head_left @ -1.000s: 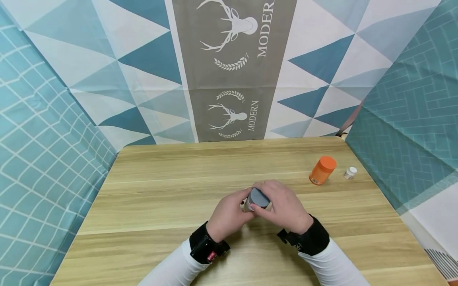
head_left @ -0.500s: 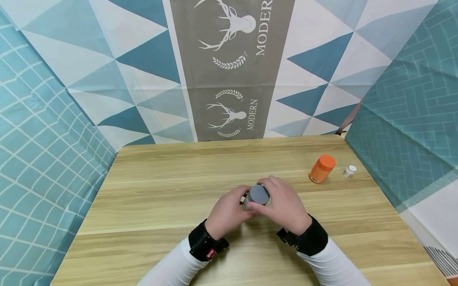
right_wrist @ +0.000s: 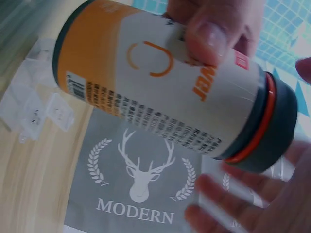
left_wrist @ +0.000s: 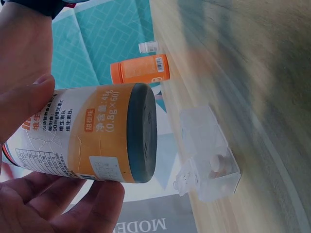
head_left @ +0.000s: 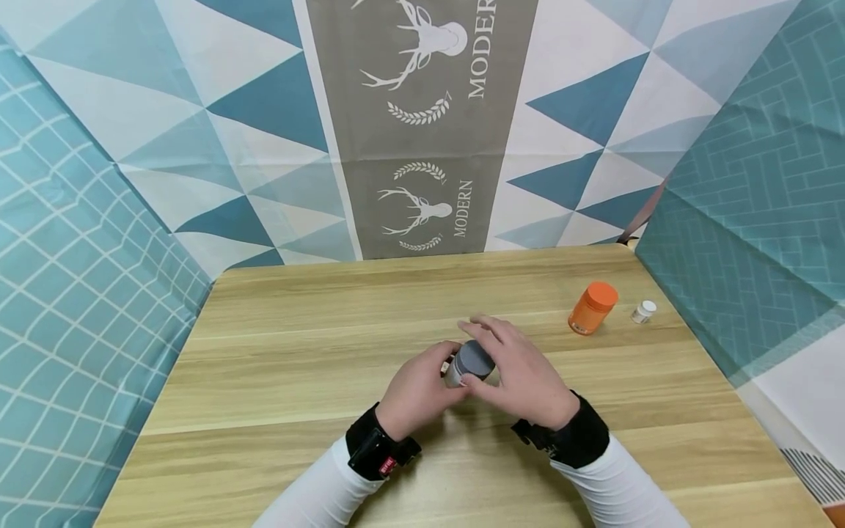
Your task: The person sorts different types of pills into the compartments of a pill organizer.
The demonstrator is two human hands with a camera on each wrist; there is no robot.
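Observation:
A supplement bottle (right_wrist: 160,82) with a white and orange label and a dark grey screw cap (head_left: 475,358) is held tilted above the table. My left hand (head_left: 417,389) grips its body, thumb on one side and fingers on the other. Around the cap my right hand (head_left: 524,374) lies with its fingers spread and lifted off; whether the thumb touches the cap I cannot tell. The cap sits on the bottle, an orange ring showing beneath it. Under the bottle stands a clear plastic pill box (left_wrist: 201,141) with raised lids and pale tablets inside; my hands mostly hide it in the head view.
An orange jar (head_left: 593,308) with an orange lid stands at the right rear of the wooden table (head_left: 297,352). Beside it is a small white bottle (head_left: 643,312). Patterned cloth hangs behind and along both sides of the table.
My right fingers have loosened from around the cap and spread upward. My left hand keeps its grip on the bottle. The head view has shifted slightly.

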